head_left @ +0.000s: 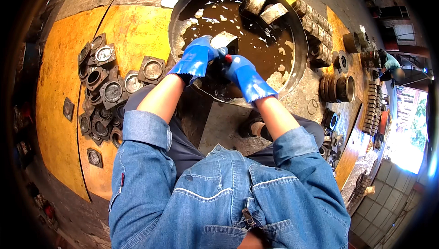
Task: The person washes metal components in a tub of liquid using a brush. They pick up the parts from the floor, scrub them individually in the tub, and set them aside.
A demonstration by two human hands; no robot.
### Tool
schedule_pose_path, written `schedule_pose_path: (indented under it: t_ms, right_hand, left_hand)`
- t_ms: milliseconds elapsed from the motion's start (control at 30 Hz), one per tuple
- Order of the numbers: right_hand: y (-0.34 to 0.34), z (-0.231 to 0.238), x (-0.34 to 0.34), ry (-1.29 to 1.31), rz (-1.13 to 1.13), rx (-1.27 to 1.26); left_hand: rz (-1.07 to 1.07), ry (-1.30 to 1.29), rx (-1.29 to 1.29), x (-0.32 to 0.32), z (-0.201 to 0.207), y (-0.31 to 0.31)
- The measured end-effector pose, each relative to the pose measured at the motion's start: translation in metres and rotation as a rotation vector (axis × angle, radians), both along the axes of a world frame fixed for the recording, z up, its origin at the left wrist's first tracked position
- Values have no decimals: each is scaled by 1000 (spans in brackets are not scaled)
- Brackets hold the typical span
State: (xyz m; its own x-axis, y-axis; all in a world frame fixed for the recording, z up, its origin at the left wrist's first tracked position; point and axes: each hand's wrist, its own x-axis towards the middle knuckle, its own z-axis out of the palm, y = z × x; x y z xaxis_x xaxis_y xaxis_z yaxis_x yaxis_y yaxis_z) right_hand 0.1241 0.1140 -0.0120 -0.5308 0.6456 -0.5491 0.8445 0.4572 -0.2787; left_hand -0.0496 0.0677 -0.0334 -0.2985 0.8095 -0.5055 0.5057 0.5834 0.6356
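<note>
Both my hands wear blue rubber gloves and meet over a round metal tub (298,66) of dark brown liquid. My left hand (197,57) is closed beside a blocky part with a pale, wet top (224,40); its grip is partly hidden. My right hand (247,76) is closed close to it, by the tub's near side. A small red piece (227,58) shows between the two gloves, and its kind is unclear. Below the gloves it is too dark to see what they hold. Two metal blocks (254,2) (274,13) stick out of the liquid at the tub's far side.
Square metal parts with round openings (113,91) lie piled on yellow boards at left. Right of the tub stand stacked cylindrical parts (315,29), metal rings (337,89) and a long row of parts (372,107). Another person (391,63) is at the far right.
</note>
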Motion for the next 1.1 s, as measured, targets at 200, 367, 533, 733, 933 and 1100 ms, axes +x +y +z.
schedule_pose_path:
  t_ms: [200, 367, 533, 733, 933, 1100]
  right_hand:
    - [-5, -11, 0, -151, 59, 159]
    - [7, -16, 23, 137, 103, 381]
    - [9, -28, 21, 115, -130, 279]
    - [21, -46, 25, 196, -301, -32]
    - [26, -4, 25, 350, -349, -453]
    - [6, 14, 10, 73, -151, -113]
  left_hand:
    - [1, -129, 78, -5, -7, -6]
    - [37, 7, 40, 2, -1, -4]
    - [31, -20, 64, -3, -8, -5]
    - [8, -68, 37, -3, -2, -4]
    - [44, -103, 56, 0, -5, -2]
    - [25, -103, 41, -3, -8, -3]
